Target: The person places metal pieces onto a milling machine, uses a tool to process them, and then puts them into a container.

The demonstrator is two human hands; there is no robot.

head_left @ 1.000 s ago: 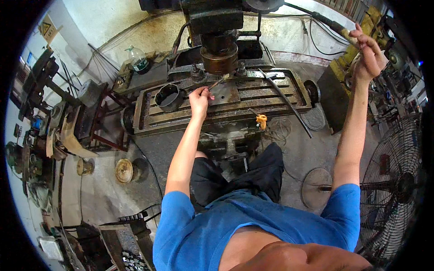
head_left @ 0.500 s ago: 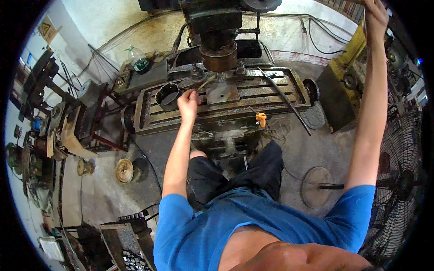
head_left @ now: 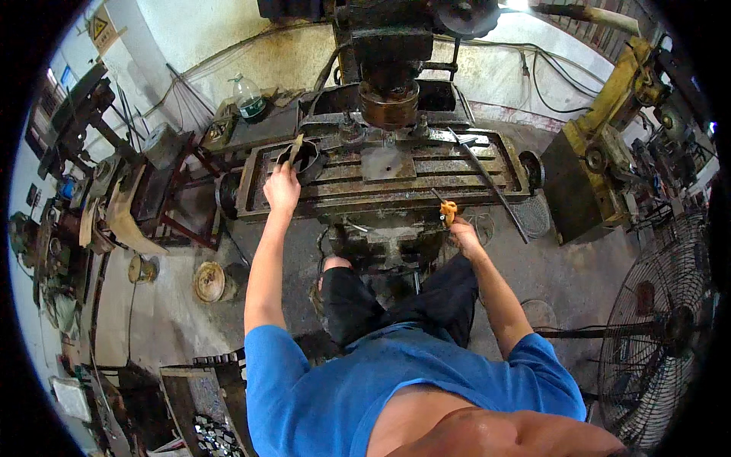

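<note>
My left hand [head_left: 282, 186] is closed around a narrow tan brush [head_left: 296, 148], its bristles not plain to see. The brush stands up at the left side of a dark open pot [head_left: 311, 169], which sits on the left part of the slotted machine table [head_left: 457, 177]. At the table's front edge, my right hand [head_left: 465, 238] has its fingers wrapped on an orange air blow gun [head_left: 449, 211]. The gun's thin nozzle points up and to the left. A flat metal plate [head_left: 387, 164] lies mid-table, below the machine's round spindle head [head_left: 389, 105].
A long metal bar [head_left: 487, 186] lies slantwise over the table's right side and past its front edge. To my right stands a wire-caged fan [head_left: 655, 327]. A clear bottle [head_left: 248, 97] is at the back left. A round tin [head_left: 209, 282] sits on the floor.
My right hand has come down from the lever at the upper right to the air blow gun. My left hand has moved left with the brush, from beside the spindle to the pot.
</note>
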